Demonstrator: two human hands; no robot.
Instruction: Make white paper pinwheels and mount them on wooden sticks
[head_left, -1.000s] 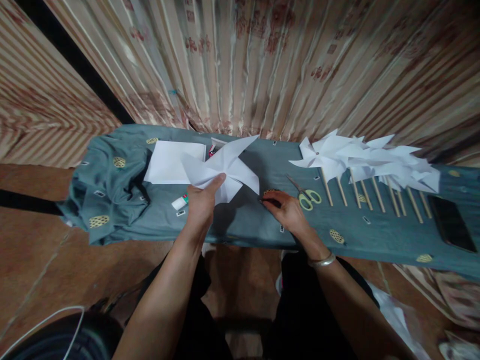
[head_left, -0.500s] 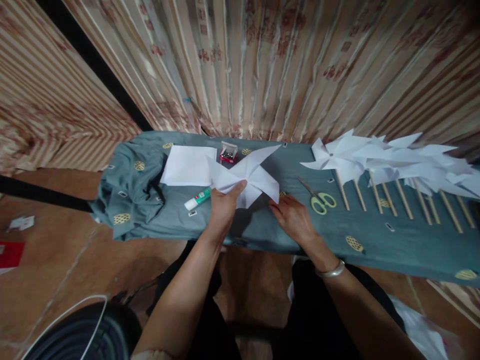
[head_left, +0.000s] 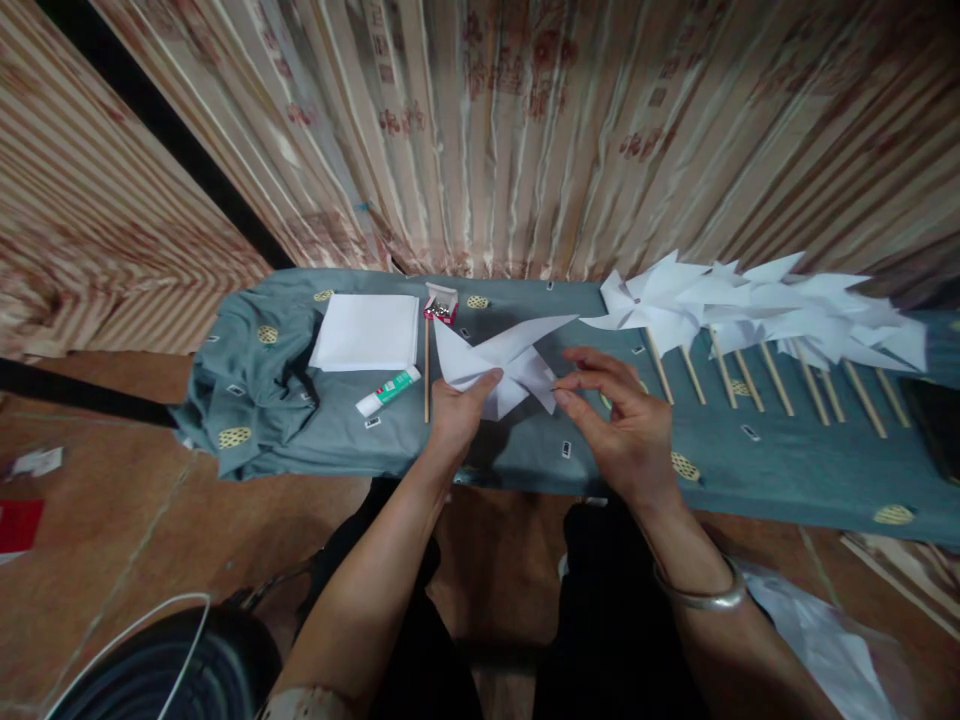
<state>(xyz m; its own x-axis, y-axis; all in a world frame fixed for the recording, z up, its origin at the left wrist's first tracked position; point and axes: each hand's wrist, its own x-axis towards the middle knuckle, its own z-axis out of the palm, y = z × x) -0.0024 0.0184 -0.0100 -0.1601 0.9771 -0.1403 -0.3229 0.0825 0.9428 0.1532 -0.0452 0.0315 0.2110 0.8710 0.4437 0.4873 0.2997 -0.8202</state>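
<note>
My left hand (head_left: 461,412) pinches the centre of a white paper pinwheel (head_left: 510,360), its thumb lying on the folded tips. My right hand (head_left: 619,420) is raised at the pinwheel's right blade. Its thumb and forefinger close on a small metal pin (head_left: 554,389), too tiny to see well. Behind that hand the scissors are almost wholly hidden. To the left of the pinwheel lie a wooden stick (head_left: 427,370), a green and white glue stick (head_left: 388,391) and a stack of white paper (head_left: 365,333). An open red box (head_left: 441,304) holds small silvery pieces.
Several white pinwheels (head_left: 675,290) on wooden sticks overlap along the right of the cloth-covered table (head_left: 517,470). A dark flat object (head_left: 934,425) rests at the right end. Pleated curtains (head_left: 480,150) hang close behind. A black round seat (head_left: 172,665) stands at lower left.
My right hand has risen from the cloth and turned, bringing a pinch to the pinwheel's right blade and covering the scissors. My left hand keeps its grip. The wooden stick now shows fully.
</note>
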